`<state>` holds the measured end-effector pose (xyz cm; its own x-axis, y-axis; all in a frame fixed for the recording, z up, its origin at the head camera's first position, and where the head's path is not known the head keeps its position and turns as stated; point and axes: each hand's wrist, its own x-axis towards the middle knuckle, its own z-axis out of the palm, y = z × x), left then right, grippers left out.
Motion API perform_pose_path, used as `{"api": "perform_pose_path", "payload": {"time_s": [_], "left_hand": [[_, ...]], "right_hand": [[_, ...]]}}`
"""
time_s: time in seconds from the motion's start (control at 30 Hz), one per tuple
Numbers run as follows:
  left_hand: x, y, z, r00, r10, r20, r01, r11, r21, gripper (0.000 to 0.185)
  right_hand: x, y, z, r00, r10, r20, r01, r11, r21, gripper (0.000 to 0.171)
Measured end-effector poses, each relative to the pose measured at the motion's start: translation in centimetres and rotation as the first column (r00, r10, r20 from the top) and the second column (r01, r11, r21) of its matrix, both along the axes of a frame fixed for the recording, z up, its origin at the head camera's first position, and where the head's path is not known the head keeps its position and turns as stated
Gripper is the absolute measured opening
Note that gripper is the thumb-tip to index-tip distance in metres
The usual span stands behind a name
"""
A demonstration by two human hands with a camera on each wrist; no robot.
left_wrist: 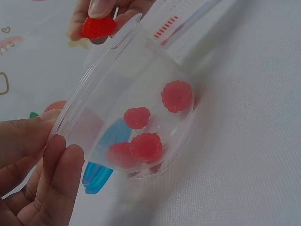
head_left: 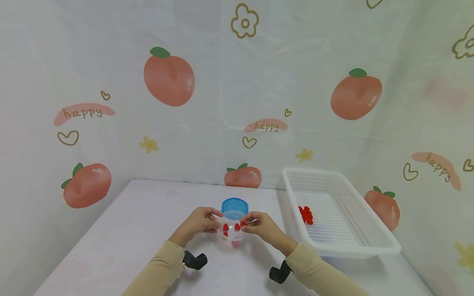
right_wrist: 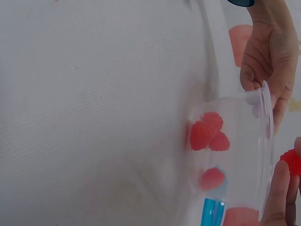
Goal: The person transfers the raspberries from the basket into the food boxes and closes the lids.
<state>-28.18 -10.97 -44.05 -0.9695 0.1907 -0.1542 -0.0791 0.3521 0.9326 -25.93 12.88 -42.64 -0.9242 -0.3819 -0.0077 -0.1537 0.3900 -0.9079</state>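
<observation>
Left hand: fingers curled round the rim of a clear plastic cup, holding it tilted on the tabletop, near centre.
Right hand: pinches one red raspberry just at the cup's rim.
Cup contents: four red berries against the bottom.
Blue lid: just beyond the cup, on the far side.
White basket: to the right, more red berries inside.
Risk: the berry could likely catch the rim and drop outside; tipped further, the berries inside could roll out.
</observation>
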Motion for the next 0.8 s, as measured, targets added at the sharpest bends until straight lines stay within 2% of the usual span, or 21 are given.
{"api": "perform_pose_path", "payload": {"time_s": [0.43,0.8], "left_hand": [[0.12,-0.04,0.18,1.0,-0.024,-0.006,0.024,1.0,0.003,0.033],[0.13,-0.01,0.15,1.0,-0.015,-0.002,0.015,1.0,0.006,0.033]], "right_hand": [[-0.19,0.09,-0.14,1.0,0.0,0.0,0.0,1.0,-0.002,0.029],[-0.08,0.2,0.02,1.0,0.011,0.009,-0.011,1.0,-0.009,0.034]]}}
